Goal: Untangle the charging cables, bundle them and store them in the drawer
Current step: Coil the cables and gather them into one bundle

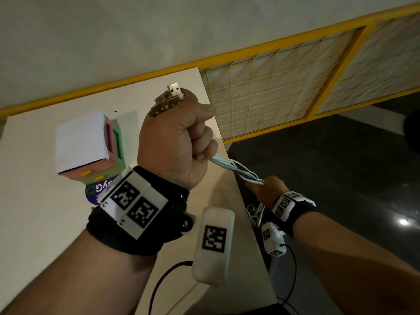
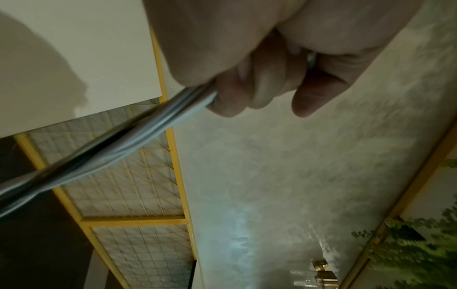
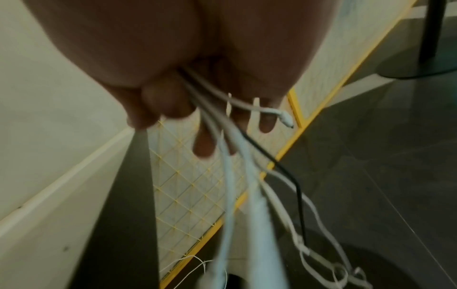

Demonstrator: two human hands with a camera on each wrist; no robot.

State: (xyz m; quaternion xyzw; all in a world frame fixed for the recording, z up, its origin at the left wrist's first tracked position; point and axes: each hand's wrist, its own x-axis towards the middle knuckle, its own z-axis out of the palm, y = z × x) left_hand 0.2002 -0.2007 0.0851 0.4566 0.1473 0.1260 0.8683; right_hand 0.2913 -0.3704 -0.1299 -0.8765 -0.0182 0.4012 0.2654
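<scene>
My left hand (image 1: pixel 179 144) is raised over the white table (image 1: pixel 45 223) as a fist and grips a bundle of white charging cables (image 1: pixel 234 170). Their metal USB plugs (image 1: pixel 173 90) stick out of the top of the fist. The twisted bundle (image 2: pixel 118 144) runs down to the right, past the table's edge, to my right hand (image 1: pixel 268 187). That hand holds the strands between thumb and fingers (image 3: pixel 168 105), and the loose cable ends (image 3: pixel 321 254) hang tangled below it. A small drawer box (image 1: pixel 91 144) with a white top and pink and green drawers stands on the table left of my left hand.
A purple round item (image 1: pixel 94 193) lies under the drawer box. The table's right edge (image 1: pixel 229 164) runs between my hands. Beyond it are a yellow-framed grid panel (image 1: pixel 284 87), dark glossy floor (image 1: pixel 341 167) and a dark round stand base (image 3: pixel 420 64).
</scene>
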